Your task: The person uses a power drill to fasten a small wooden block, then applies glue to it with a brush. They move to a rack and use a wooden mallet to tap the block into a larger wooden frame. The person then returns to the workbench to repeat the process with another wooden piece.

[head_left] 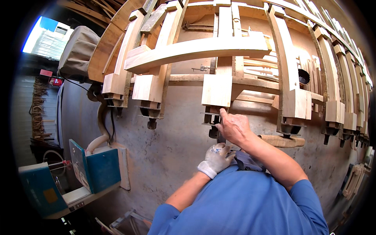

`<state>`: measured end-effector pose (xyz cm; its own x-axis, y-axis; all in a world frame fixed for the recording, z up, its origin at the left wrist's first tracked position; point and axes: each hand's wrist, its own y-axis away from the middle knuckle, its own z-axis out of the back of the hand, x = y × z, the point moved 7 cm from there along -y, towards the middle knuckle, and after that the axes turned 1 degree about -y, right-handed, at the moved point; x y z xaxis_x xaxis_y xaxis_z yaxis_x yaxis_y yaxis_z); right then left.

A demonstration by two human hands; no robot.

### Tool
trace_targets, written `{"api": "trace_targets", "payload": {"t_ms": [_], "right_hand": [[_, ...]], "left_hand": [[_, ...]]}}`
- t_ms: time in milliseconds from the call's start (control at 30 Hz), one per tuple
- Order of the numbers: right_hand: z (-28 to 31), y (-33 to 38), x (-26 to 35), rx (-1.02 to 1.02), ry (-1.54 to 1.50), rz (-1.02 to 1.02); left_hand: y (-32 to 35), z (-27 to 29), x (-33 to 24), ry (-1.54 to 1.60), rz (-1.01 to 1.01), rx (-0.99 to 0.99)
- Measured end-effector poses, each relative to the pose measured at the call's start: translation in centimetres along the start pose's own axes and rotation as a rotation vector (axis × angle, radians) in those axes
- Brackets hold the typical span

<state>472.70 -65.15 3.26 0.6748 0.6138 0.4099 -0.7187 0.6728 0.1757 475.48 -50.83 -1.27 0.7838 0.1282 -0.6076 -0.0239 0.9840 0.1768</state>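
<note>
My bare right hand (235,127) has its index finger stretched up to the lower end of a pale wooden block (216,90), where it meets a clamp end (209,118). The thumb stands apart, beside the dark clamp parts; the other fingers are mostly hidden. Close to my waist, my left hand (216,158) wears a whitish work glove. Its fingers are curled, just below a dark piece under the clamp, and what they may hold is hidden. A long, slightly curved pale beam (196,51) lies across the clamped timbers above.
Several more clamps with timber, such as the one at right (288,70), line the wooden rack. Below it a brown tube-like piece (282,141) lies near my right forearm. A blue-green machine (102,166) with a hose stands at left. A dark round container (303,76) sits in the rack.
</note>
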Motion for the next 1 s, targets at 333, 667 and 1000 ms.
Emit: {"api": "trace_targets", "payload": {"t_ms": [333, 667, 1000], "right_hand": [[-0.2, 0.9, -0.7, -0.032, -0.014, 0.025], [2.8, 1.4, -1.7, -0.196, -0.171, 0.165], [1.7, 24.3, -15.4, -0.337, -0.577, -0.52]], "left_hand": [[-0.3, -0.6, -0.7, 0.027, -0.018, 0.024], [-1.1, -0.3, -2.5, 0.0, -0.116, 0.001], [-5.9, 2.4, -9.0, 0.106, -0.404, -0.258]]}}
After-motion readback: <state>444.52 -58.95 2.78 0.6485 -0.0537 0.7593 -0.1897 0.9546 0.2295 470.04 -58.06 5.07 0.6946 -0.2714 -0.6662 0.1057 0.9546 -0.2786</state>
